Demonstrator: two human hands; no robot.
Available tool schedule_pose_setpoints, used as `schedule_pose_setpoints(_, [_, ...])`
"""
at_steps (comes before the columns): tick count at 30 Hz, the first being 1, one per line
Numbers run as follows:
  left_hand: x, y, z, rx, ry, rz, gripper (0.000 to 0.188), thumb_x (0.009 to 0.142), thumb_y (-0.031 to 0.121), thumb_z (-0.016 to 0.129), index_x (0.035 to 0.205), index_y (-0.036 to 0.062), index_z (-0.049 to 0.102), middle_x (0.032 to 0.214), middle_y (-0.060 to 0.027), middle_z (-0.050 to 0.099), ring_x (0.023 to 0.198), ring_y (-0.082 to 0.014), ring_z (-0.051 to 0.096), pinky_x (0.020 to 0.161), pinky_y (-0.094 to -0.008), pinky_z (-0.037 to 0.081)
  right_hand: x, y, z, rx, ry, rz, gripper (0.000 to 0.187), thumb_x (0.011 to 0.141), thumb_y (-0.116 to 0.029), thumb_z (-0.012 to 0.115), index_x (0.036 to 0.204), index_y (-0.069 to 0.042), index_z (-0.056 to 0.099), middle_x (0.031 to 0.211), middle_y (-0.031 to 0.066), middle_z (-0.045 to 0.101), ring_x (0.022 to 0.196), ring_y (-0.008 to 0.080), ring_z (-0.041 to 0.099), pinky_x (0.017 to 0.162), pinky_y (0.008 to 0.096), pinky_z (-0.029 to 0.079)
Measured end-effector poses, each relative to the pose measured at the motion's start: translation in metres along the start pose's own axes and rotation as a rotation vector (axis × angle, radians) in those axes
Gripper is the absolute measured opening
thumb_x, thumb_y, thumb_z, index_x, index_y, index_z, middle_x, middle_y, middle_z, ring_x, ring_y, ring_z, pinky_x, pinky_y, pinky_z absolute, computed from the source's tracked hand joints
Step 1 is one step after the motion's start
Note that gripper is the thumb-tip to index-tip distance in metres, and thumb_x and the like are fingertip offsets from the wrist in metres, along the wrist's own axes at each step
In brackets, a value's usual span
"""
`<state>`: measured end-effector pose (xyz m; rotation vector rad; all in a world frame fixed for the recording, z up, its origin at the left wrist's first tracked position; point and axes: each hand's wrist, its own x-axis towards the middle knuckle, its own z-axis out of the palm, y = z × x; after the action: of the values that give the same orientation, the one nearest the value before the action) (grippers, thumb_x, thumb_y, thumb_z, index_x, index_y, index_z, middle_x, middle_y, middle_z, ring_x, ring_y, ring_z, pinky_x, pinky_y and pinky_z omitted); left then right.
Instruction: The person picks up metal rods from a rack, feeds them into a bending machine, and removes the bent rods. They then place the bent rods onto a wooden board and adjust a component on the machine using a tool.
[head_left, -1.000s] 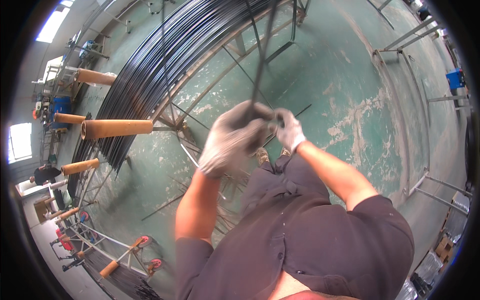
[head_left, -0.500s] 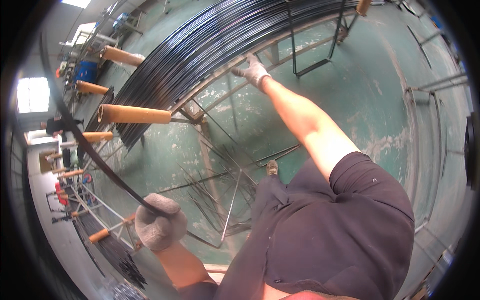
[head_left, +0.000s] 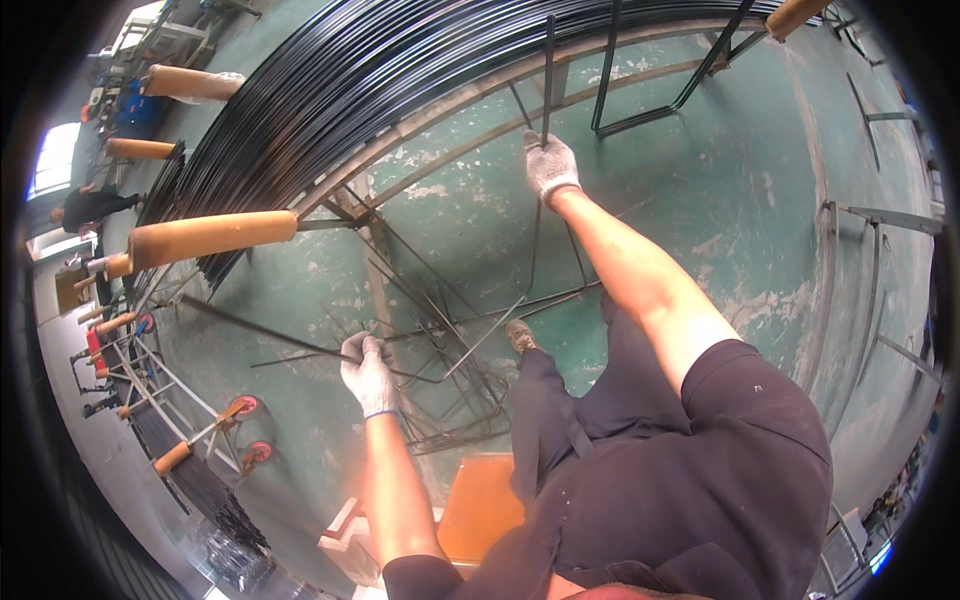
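Note:
My left hand [head_left: 368, 378], in a pale work glove, is closed around a thin dark metal rod [head_left: 265, 330]. One end of that rod points away to the left; past my fist it seems to run on to a bend. Farther off, my gloved right hand [head_left: 550, 165] grips another thin dark rod [head_left: 549, 70], which stands up from the fist and overlaps the rack's edge in the view. Whether the two rods are one bent piece cannot be told. Beyond both hands lies a thick bundle of long black rods [head_left: 330, 110] on a rack.
Orange-brown sleeved posts [head_left: 215, 238] stick out from the rack. Loose rods [head_left: 455, 370] lie tangled on the green floor by my foot. A dark bent bar [head_left: 640, 122] hangs at the rack's right. An orange panel [head_left: 482, 505] is close below. Another person [head_left: 95, 207] is far left.
My left hand has moved farther away and inward, lowering its rod. My right hand, earlier reaching with spread fingers at the rack, now grips a rod farther right. The view has shifted slightly.

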<state>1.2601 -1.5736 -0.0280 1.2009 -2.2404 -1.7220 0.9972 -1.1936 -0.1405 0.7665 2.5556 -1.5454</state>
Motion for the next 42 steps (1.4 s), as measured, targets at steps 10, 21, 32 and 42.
schedule_pose_setpoints(10, [0.12, -0.069, 0.092, 0.115, -0.028, -0.041, 0.011, 0.108, 0.008, 0.064, 0.114, 0.0002, 0.067, 0.094, -0.0095, 0.072, 0.077, -0.0188, 0.072, 0.07, -0.0342, 0.064, 0.114, 0.141, 0.115, -0.452, 0.4, -0.102, 0.055, 0.107, -0.041, 0.065, 0.154, -0.012, 0.061, 0.133, 0.0283, 0.073, 0.127, 0.0397, 0.073, 0.11, 0.05, 0.055])
schedule_pose_setpoints(21, [0.095, -0.063, 0.071, 0.019, 0.269, -0.105, 0.023, 0.103, 0.006, 0.067, 0.124, -0.0042, 0.067, 0.107, -0.0145, 0.072, 0.091, -0.0257, 0.073, 0.08, -0.0428, 0.065, 0.021, 0.08, -0.036, 0.197, -0.173, -0.267, 0.015, 0.102, -0.021, 0.075, 0.096, -0.008, 0.076, 0.081, 0.0219, 0.069, 0.075, 0.0408, 0.071, 0.07, 0.0429, 0.056])
schedule_pose_setpoints(32, [-0.001, 0.082, 0.259, -0.036, 0.135, -0.387, 0.041, 0.105, 0.023, 0.076, 0.14, 0.0049, 0.063, 0.133, -0.0106, 0.069, 0.122, -0.0279, 0.067, 0.091, -0.0473, 0.059, 0.07, 0.015, -0.309, 0.233, -0.322, -0.407, 0.021, 0.093, 0.003, 0.061, 0.101, -0.007, 0.078, 0.089, 0.0136, 0.079, 0.083, 0.0241, 0.077, 0.08, 0.0386, 0.061])
schedule_pose_setpoints(42, [0.046, 0.192, 0.438, -0.078, -0.252, -0.128, 0.072, 0.105, 0.016, 0.073, 0.169, 0.0115, 0.041, 0.162, -0.0111, 0.054, 0.142, -0.0295, 0.056, 0.11, -0.0495, 0.05, 0.196, -0.013, -0.447, -0.147, -0.296, -0.581, 0.017, 0.095, -0.005, 0.066, 0.106, -0.011, 0.078, 0.095, 0.0168, 0.079, 0.092, 0.0392, 0.078, 0.079, 0.0465, 0.061])
